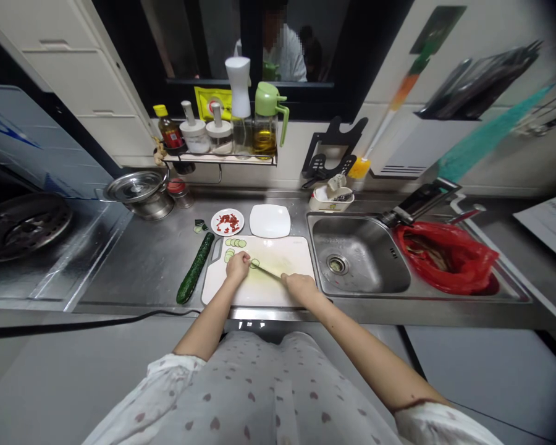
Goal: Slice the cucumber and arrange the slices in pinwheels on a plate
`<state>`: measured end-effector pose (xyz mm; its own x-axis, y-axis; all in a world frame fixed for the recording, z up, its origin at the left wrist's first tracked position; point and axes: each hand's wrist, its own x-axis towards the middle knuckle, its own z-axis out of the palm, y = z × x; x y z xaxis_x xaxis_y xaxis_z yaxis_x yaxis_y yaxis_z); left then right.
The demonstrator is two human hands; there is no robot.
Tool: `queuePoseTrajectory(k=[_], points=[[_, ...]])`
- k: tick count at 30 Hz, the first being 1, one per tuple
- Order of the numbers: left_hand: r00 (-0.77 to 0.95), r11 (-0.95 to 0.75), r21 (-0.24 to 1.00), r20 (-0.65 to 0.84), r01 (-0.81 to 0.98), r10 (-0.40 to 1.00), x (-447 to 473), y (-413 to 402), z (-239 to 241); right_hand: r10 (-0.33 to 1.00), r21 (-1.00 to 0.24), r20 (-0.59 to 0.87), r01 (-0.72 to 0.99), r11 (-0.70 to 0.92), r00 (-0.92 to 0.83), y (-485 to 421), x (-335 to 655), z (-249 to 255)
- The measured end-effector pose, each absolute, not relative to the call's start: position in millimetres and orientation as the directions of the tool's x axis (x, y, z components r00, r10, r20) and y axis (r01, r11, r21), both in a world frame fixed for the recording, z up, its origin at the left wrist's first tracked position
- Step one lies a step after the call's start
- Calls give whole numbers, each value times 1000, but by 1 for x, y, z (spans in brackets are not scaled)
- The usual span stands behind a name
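On the white cutting board (278,293), my right hand (300,288) is wrapped round the handle of a knife (269,271), whose blade points left. A thin cucumber slice (255,263) shows at the blade's far end, close to my left fingertips. My left hand (238,268) is closed with its fingers curled together; what they hold, if anything, is hidden. Several cucumber slices (235,243) lie overlapped at the board's upper left, with a few more just above my left hand. A long green cucumber (195,269) rests on the counter left of the board.
Behind the board are a plate of chopped red pieces (227,222) and a white plate (269,220). The sink (361,253) is to the right, beside a red plastic bag (447,258). A steel pot (141,194) stands back left, below a condiment shelf (220,159).
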<state>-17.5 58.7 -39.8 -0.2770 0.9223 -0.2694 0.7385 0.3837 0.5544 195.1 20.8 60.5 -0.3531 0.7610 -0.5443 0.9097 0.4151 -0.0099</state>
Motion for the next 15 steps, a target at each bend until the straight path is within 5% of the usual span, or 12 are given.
queuePoseTrajectory(k=[6, 15], points=[[-276, 380, 546, -265, 747, 924, -17, 59, -41, 781, -67, -505, 919, 389, -368, 26, 212, 58], [-261, 343, 538, -224, 770, 939, -15, 55, -45, 880, -216, -466, 976, -14, -91, 16, 241, 31]])
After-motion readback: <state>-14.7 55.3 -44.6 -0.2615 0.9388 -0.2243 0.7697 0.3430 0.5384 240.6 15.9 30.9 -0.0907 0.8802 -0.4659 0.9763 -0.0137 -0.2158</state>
